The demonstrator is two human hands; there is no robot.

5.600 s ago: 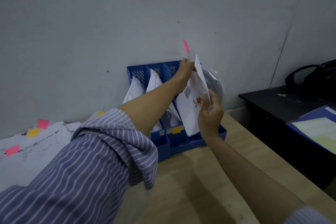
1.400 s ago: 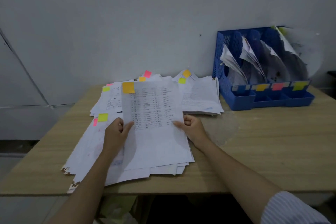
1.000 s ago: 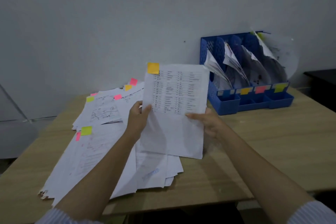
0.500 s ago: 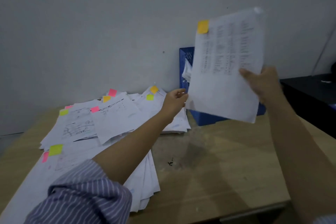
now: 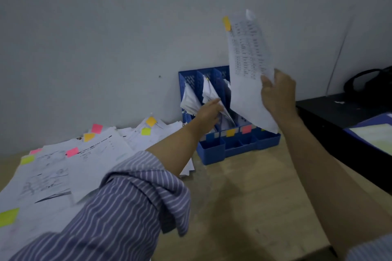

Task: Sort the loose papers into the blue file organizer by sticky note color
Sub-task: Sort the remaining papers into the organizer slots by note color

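Note:
My right hand [image 5: 279, 93] grips a printed sheet [image 5: 248, 65] with an orange sticky note [image 5: 226, 23] at its top corner, holding it upright above the blue file organizer [image 5: 239, 144]. The organizer stands against the wall, with orange and pink labels on its front slots and papers leaning in its compartments. My left hand [image 5: 209, 110] reaches into the organizer and touches the papers [image 5: 209, 91] in a middle compartment, fingers extended. Loose papers [image 5: 70, 167] with pink, orange and yellow-green notes lie spread over the left of the wooden table [image 5: 244, 207].
A black desk [image 5: 331, 112] stands to the right of the table, carrying a blue folder [image 5: 373, 131] and a black bag [image 5: 369, 85]. The grey wall runs directly behind the organizer. My striped sleeve [image 5: 118, 207] crosses the lower left.
The sheet, lifted off the pile with both hands, now hangs in my right hand alone above the organizer. My left hand let go and reached into the organizer's papers.

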